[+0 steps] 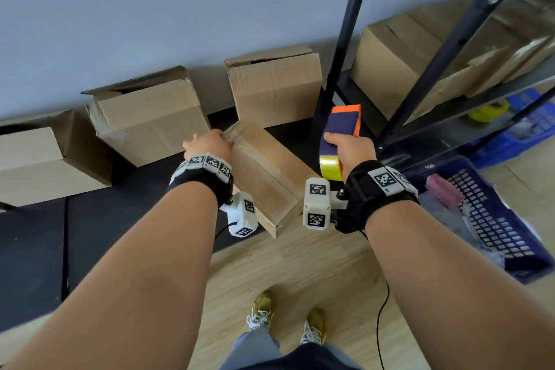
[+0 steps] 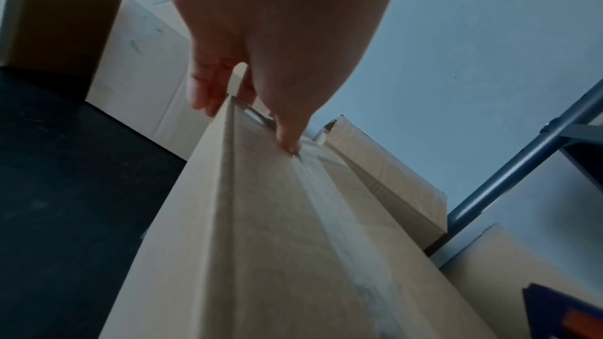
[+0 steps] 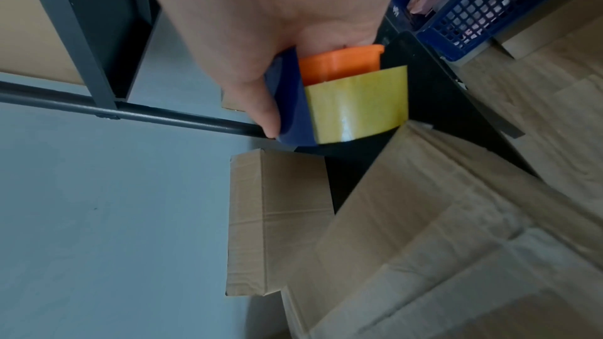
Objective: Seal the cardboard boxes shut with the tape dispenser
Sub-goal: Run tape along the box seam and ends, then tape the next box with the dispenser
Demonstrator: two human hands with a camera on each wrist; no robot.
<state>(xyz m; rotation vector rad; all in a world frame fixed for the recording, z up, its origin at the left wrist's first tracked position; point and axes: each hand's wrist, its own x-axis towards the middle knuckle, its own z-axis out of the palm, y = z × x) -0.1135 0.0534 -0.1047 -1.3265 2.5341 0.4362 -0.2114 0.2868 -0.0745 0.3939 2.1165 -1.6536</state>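
A person's left hand (image 1: 210, 144) is gripping the far end of a narrow cardboard box (image 1: 264, 177) on the floor, probably steadying it, while the right hand (image 1: 350, 149) is clutching the tape dispenser (image 1: 341, 132) (yellowish roll) just beside it, likely poised to seal.

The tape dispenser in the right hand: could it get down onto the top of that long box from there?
Probably yes. The right hand holds the tape dispenser just beside the long box, nothing between them; the left hand grips only its far end.
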